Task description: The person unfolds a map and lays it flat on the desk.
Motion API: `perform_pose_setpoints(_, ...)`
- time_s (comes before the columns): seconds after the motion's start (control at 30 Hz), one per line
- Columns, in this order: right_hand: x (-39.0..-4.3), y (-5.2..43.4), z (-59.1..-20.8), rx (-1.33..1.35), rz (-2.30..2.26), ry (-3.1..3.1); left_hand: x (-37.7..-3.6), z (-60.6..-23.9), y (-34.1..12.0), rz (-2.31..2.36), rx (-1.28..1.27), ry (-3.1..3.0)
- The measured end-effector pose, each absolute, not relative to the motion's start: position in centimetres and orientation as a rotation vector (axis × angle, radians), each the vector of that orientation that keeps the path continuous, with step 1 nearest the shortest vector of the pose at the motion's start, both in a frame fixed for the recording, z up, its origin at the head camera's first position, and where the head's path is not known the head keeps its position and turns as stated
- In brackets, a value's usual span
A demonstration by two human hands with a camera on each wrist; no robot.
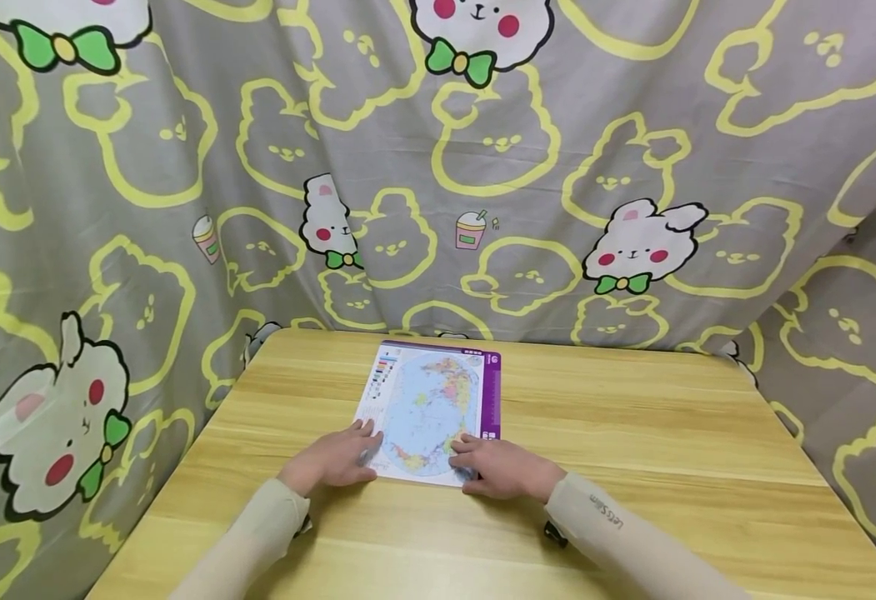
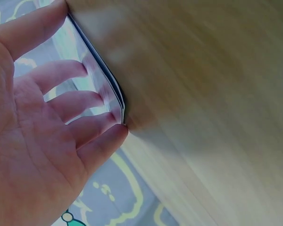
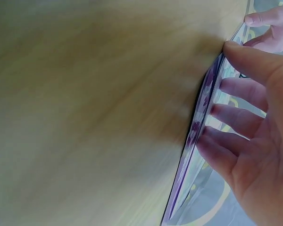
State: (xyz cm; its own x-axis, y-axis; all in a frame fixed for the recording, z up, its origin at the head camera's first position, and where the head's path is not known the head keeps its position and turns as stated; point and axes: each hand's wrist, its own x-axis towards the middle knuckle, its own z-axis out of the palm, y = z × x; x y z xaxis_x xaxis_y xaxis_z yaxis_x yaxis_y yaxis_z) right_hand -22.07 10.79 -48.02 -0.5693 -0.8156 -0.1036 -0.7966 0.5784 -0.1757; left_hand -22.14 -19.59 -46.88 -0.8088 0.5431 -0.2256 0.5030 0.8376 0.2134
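Observation:
A world map with a purple border strip lies flat on the wooden table, turned sideways to me. Its near left corner is under the fingertips of my left hand, whose thumb touches the near edge. On the near right part rests my right hand, fingers spread and slightly bent. From the right wrist, the map's layered edge shows close by the fingertips. The left wrist view has the left hand touching the glossy sheet from above. Neither hand curls round the map.
The pale wooden table extends on both sides of the map and toward me. Behind it and at both sides hangs a grey curtain printed with yellow outlines and white rabbits. Dark wrist straps show under both sleeves.

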Motion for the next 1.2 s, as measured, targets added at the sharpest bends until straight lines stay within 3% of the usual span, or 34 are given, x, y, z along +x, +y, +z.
perform_pose_setpoints(1.2,-20.7,15.6,-47.6,-1.263,-0.249,2.697,-21.9,-46.9,-14.2,-0.017,0.895,2.734)
